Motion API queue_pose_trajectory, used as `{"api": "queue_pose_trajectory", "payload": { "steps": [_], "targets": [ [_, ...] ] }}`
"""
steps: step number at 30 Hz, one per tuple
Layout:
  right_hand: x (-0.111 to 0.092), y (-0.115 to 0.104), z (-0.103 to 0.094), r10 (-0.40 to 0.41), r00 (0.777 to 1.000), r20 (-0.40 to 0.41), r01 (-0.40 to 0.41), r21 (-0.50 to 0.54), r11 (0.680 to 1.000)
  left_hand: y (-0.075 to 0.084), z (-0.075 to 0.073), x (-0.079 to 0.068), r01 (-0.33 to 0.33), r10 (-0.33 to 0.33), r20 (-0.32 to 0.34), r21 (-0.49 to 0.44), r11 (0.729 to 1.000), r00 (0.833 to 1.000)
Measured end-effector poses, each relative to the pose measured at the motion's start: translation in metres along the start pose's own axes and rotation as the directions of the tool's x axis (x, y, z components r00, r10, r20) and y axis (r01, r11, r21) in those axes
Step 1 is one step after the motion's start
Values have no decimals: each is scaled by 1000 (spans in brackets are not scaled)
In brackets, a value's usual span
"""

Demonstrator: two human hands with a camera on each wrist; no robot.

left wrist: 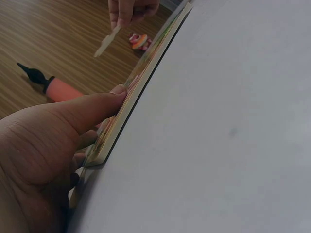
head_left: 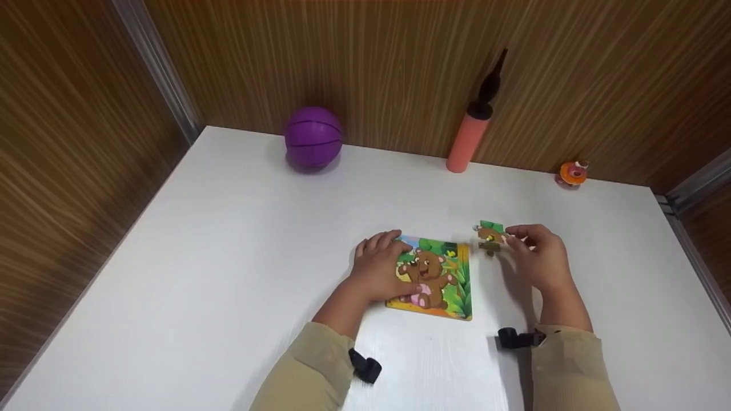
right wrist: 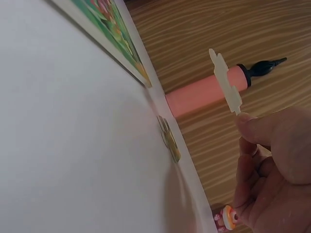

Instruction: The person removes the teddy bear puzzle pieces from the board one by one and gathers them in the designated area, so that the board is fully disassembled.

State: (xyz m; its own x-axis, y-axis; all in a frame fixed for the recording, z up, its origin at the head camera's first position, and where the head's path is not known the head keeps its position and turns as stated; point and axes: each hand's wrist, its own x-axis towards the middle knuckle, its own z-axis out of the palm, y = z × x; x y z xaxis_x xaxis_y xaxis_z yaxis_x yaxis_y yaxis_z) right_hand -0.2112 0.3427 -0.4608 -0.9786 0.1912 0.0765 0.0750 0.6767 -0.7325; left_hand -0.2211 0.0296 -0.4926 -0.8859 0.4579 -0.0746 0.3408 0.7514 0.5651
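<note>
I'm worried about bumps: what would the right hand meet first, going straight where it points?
Beyond the pinched piece, probably a loose piece; depth is unclear, and the right hand might pass above.

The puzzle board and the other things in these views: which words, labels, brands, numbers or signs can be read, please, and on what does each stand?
No text can be read in any view.
Puzzle board: only pictures visible; any tiny print is too small to read.
Puzzle piece in the right hand: none visible.
Purple ball: none visible.
Pump: none visible.
Small figure: too small to tell.
</note>
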Motion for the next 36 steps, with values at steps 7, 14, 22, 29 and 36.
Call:
{"api": "queue_pose_trajectory", "payload": {
  "steps": [7, 14, 22, 29, 36],
  "targets": [
    [0, 9, -7, 24, 1000, -15, -24, 4, 1000, -1, 1, 0, -5, 5, 0, 2, 1000, 1000],
    [1, 21, -15, 167, 986, -11, -167, 21, 986, -1, 1, -1, -1, 1, -1, -4, 1000, 1000],
    [2, 28, -15, 196, 980, -27, -195, 16, 981, -1, -1, -2, 0, 0, 2, -13, 1000, 1000],
    [4, 39, -17, 200, 978, -55, -200, 5, 980, -2, 1, -1, 5, -5, 4, 1, 1000, 1000],
    [7, 51, -21, 235, 970, -57, -235, -10, 972, -1, 1, 0, 9, -9, -2, 8, 1000, 1000]
  ]
}}
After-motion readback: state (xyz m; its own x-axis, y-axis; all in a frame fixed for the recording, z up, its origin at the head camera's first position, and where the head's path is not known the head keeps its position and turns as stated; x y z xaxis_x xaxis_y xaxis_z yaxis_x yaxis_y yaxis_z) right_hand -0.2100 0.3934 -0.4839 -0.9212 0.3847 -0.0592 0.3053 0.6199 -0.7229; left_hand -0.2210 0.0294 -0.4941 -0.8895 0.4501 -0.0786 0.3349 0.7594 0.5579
